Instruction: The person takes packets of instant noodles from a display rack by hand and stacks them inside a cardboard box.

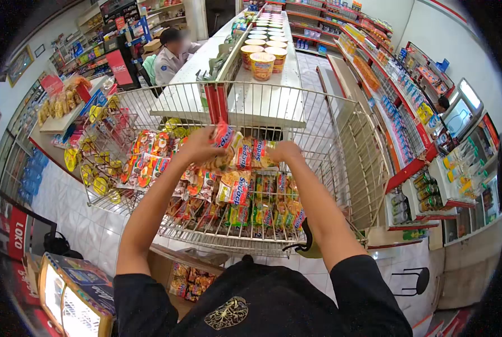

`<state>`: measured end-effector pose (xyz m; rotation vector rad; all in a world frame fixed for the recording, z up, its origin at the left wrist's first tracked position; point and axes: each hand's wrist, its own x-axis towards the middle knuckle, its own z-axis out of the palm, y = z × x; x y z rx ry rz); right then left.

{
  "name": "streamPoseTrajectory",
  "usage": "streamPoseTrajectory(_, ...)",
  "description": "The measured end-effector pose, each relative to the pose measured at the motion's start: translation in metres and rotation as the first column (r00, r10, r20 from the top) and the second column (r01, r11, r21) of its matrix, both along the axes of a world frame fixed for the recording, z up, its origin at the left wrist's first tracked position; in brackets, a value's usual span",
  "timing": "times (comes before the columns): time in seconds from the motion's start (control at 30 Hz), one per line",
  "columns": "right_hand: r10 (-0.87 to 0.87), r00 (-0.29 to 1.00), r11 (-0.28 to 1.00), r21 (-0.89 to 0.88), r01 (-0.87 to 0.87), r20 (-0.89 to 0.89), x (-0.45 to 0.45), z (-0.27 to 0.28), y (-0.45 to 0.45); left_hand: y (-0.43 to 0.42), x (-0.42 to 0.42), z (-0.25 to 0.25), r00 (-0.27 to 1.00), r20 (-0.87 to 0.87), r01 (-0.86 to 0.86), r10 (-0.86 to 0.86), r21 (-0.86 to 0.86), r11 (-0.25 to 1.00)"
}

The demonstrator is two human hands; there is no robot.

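My left hand (202, 147) is closed around a red-and-yellow instant noodle packet (223, 135), raised over the left-middle of a wire basket (356, 168). Closed at the right edge of another instant noodle packet (262, 151) is my right hand (286, 151); its fingertips are partly hidden. Between the hands lies one more noodle packet (241, 156). Below them, a loose yellow packet (234, 188) rests on rows of green and red packets (264, 213). White-and-red packets (150, 168) fill the basket's left part.
Beyond the basket stands a white display shelf (183, 95) with rows of cup noodles (261, 65). A person (169, 62) sits to its left. Stocked shelves (394, 123) line the right side. A black stool (414, 281) stands at lower right, a lit case (74, 297) at lower left.
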<state>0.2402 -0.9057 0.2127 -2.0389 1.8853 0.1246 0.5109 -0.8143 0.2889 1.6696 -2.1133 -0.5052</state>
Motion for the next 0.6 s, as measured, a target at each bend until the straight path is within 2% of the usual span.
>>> streamPoseTrajectory(0.07,0.067,0.997,0.997,-0.040,-0.068,-0.024,0.011,-0.003,0.005,0.036,0.011,0.014,0.974,-0.196,-0.114,0.109,-0.014,0.993)
streamPoseTrajectory(0.1,0.099,0.994,0.993,-0.058,-0.101,-0.038,0.014,-0.005,0.007,0.053,0.014,0.020,0.975,-0.191,-0.120,0.115,-0.014,0.993)
streamPoseTrajectory(0.13,0.104,0.994,0.993,-0.057,-0.106,-0.034,0.015,-0.009,0.004,0.070,0.017,0.026,0.945,-0.285,-0.172,0.159,-0.021,0.985)
streamPoseTrajectory(0.17,0.060,0.997,0.995,-0.082,-0.056,0.043,0.016,-0.015,0.001,0.087,0.018,0.027,0.903,-0.379,-0.225,0.201,-0.019,0.974)
streamPoseTrajectory(0.2,0.017,0.993,0.995,-0.105,-0.004,0.121,0.017,-0.023,-0.004,0.102,0.018,0.027,0.903,-0.375,-0.230,0.207,-0.017,0.973)
streamPoseTrajectory(0.23,-0.024,0.979,0.991,-0.124,0.050,0.200,0.019,-0.028,-0.009,0.116,0.019,0.028,0.853,-0.474,-0.255,0.218,-0.015,0.967)
streamPoseTrajectory(0.3,0.004,0.977,0.982,-0.186,0.037,0.215,0.019,-0.037,-0.018,0.143,0.016,0.026,0.720,-0.656,-0.305,0.228,-0.005,0.952)
streamPoseTrajectory(0.33,0.028,0.974,0.968,-0.248,0.030,0.226,0.017,-0.041,-0.022,0.155,0.013,0.022,0.721,-0.653,-0.312,0.233,-0.006,0.950)
streamPoseTrajectory(0.37,0.057,0.970,0.949,-0.315,0.021,0.236,0.016,-0.042,-0.026,0.166,0.012,0.018,0.648,-0.713,-0.377,0.268,0.005,0.926)
streamPoseTrajectory(0.43,0.086,0.965,0.944,-0.331,0.000,0.247,0.010,-0.014,-0.013,0.188,0.008,0.008,0.482,-0.817,-0.507,0.318,0.036,0.861)
streamPoseTrajectory(0.47,0.102,0.962,0.941,-0.339,-0.011,0.252,0.005,0.007,-0.001,0.199,0.006,0.003,0.478,-0.818,-0.525,0.320,0.026,0.851)
streamPoseTrajectory(0.57,0.162,0.946,0.925,-0.376,-0.047,0.280,-0.003,0.053,0.024,0.224,-0.005,-0.013,0.234,-0.965,-0.514,0.118,-0.020,0.858)
streamPoseTrajectory(0.6,0.183,0.936,0.919,-0.392,-0.055,0.299,-0.008,0.064,0.030,0.231,-0.009,-0.019,0.233,-0.966,-0.526,0.111,-0.029,0.850)
